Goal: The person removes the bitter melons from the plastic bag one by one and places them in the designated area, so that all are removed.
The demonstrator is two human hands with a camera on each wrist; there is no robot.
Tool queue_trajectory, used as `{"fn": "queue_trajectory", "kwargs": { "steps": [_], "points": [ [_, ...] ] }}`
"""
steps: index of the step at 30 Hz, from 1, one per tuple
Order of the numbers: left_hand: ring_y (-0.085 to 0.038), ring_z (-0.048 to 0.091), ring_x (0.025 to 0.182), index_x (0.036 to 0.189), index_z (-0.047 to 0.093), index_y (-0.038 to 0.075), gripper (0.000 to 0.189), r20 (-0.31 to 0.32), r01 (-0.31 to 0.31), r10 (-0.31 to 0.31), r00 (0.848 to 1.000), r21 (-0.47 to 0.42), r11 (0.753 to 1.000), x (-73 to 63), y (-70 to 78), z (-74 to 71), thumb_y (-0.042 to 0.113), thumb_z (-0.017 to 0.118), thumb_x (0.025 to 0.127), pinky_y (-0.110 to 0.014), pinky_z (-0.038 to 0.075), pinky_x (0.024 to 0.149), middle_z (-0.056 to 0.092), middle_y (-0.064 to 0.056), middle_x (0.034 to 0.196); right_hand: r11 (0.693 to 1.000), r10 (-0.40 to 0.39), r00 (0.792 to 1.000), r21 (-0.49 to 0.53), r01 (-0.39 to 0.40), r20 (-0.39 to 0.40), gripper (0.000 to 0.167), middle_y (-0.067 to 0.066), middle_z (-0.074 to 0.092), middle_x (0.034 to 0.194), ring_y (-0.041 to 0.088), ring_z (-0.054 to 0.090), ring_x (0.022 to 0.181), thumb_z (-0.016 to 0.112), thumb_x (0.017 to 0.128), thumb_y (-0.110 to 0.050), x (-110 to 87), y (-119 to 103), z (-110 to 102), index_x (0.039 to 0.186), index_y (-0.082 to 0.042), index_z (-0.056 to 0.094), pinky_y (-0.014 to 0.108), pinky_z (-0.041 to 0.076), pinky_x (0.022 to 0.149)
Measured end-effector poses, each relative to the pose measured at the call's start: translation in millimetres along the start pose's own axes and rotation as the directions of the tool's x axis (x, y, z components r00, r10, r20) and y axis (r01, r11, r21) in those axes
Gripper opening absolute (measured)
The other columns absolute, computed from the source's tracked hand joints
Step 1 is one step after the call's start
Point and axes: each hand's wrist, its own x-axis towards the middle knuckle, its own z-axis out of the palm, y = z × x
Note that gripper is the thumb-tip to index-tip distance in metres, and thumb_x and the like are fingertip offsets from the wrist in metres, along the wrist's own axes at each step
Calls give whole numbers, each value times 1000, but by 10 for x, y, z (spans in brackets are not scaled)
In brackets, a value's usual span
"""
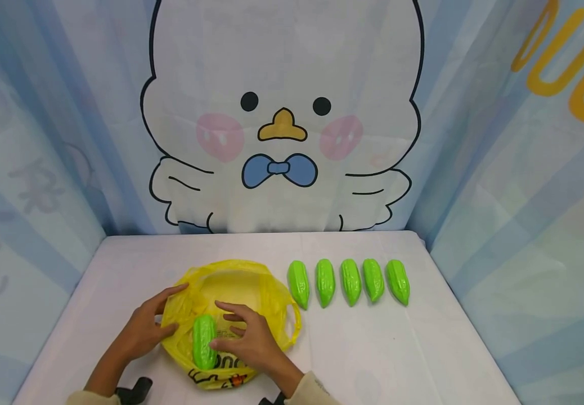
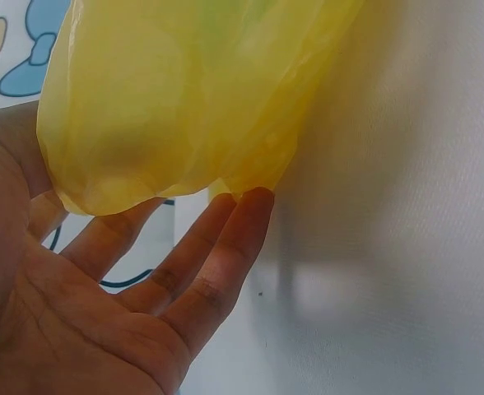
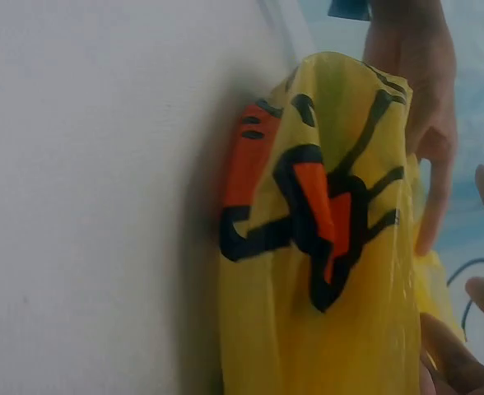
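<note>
A yellow plastic bag (image 1: 238, 269) lies on the table with its mouth spread wide. Inside its near left part is a glossy green, cucumber-shaped piece (image 1: 203, 337). My left hand (image 1: 145, 326) is at the bag's left rim, thumb and fingers spread apart along it. In the left wrist view its fairly straight fingers (image 2: 201, 284) touch the yellow plastic. Over the bag's opening is my right hand (image 1: 254, 337), fingers loosely bent and apart, thumb tip beside the green piece. Black and orange print marks the bag's near side (image 3: 324, 222) in the right wrist view.
Several more green pieces (image 1: 351, 282) like it stand in a row at the table's back right. One bag handle (image 1: 296, 326) reaches toward them. Printed cloth walls (image 1: 282, 208) border the white table (image 1: 398, 360) at the back and both sides.
</note>
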Motion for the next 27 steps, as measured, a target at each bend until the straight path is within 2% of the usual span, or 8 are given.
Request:
{"fn": "queue_trajectory", "kwargs": {
  "steps": [7,14,18,23,27],
  "points": [
    [-43,63,125,163,43,21,85,-2,-7,7,1000,-2,1000,-5,7,-9,5,80,87,-61,60,99,40,-27,166,997,66,998,-30,-66,6,64,-15,58,150,19,62,136,87,89,-27,51,3,102,148,-37,62,33,59,106],
    [-44,64,125,163,43,21,85,-2,-14,14,1000,-2,1000,-8,-4,-9,4,80,88,-60,60,98,41,-27,166,998,60,998,-28,-59,36,64,-12,60,147,10,63,127,87,88,-21,85,-3,204,147,-32,64,27,59,103],
    [-44,64,125,163,43,20,85,1,-20,20,1000,-8,1000,-12,-4,-11,5,80,88,-60,60,98,41,-27,166,994,75,997,-75,-74,22,61,-11,61,145,4,63,122,88,88,-23,108,2,249,144,-34,66,23,60,98],
    [-43,64,124,162,43,20,84,3,-23,23,1000,-5,1000,-20,0,-13,4,79,88,-60,61,97,40,-27,166,988,94,996,-128,-92,6,59,-10,61,145,3,62,124,88,88,-24,133,22,292,143,-35,67,22,59,97],
    [-42,64,123,162,43,20,85,1,-16,16,1000,0,1000,-22,-2,-18,4,79,87,-60,61,98,41,-27,165,981,110,994,-158,-111,-13,59,-15,63,141,2,61,124,89,87,-24,148,31,304,141,-37,67,22,59,98]
  ]
}}
